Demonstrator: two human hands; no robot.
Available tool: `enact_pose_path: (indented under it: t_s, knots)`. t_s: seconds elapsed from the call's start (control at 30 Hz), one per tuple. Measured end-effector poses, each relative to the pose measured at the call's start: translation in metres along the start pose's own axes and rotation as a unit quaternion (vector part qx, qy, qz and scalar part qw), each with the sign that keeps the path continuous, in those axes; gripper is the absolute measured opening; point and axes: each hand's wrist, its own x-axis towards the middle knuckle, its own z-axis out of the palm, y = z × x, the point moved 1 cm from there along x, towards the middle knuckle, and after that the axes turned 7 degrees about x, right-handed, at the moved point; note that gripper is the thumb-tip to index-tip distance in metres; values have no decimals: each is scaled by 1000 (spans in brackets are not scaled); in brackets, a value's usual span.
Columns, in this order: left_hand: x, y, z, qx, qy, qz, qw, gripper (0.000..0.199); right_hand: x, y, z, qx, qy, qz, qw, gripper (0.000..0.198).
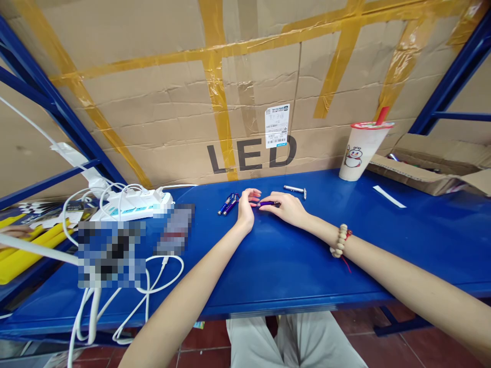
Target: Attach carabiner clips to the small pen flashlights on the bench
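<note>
My right hand [288, 207] pinches a slim purple metal tube [268, 203], which looks like a small penlight, just above the blue tabletop [307, 255]. My left hand [247, 207] is beside the tube's left end, fingers loosely curved and apart; whether a fingertip touches that end is too small to make out. Left of it lie blue and purple tubes [227, 204] of a similar kind, close together. Behind my right hand rests a silver tube [294, 189] with a small crosspiece at its right end.
A drink cup [356, 153] with a red straw stands back right, beside an open cardboard box [425, 163] and a white strip [389, 197]. At left are a power strip [141, 204], a blurred phone-like object [174, 230] and looping white cables [169, 286]. A large carton [172, 112] forms the back.
</note>
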Motion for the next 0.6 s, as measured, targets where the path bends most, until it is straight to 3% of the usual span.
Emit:
enact_pose_path:
  t_s: [0.6]
  knots:
    - [0,-1,-1,5,-3,4,1000,34,1,5,2,21,-3,-23,1000,31]
